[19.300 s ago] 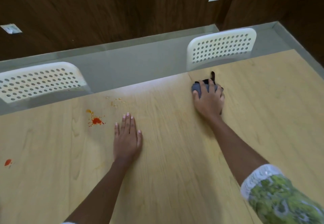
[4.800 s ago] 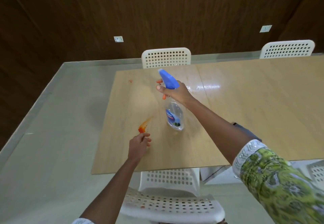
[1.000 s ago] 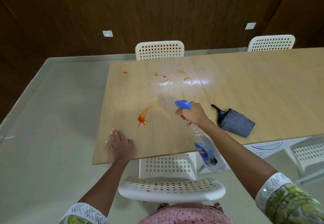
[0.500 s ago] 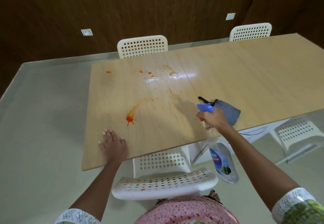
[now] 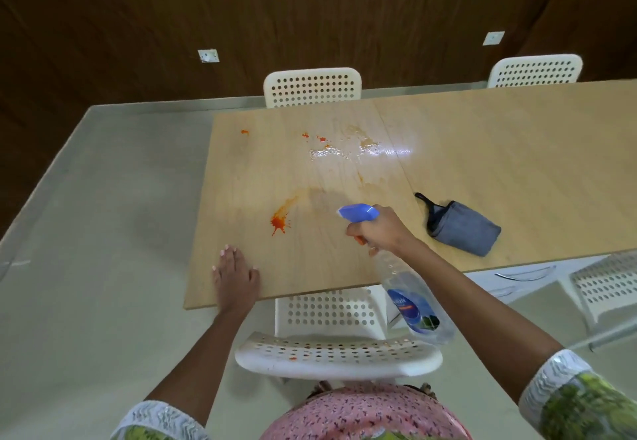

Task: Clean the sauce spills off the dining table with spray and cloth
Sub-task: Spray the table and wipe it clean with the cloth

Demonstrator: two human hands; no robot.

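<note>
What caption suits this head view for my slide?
Right hand aims spray bottle at sauce splatter; left hand flat on table.

A dining room or canteen-like eating area is suggested. A long light-wood table (image 5: 482, 150) is ringed by white perforated plastic chairs (image 5: 312, 86), the walls are clad in dark wood panelling (image 5: 310, 8) fitted with white wall sockets (image 5: 208, 56), and the floor (image 5: 103, 215) is laid in pale grey-green.

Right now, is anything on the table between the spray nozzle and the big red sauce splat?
Nothing visible. The right hand holds the bottle with its nozzle aimed left at the splat; only bare table lies between. The cloth sits behind, to the right.
</note>
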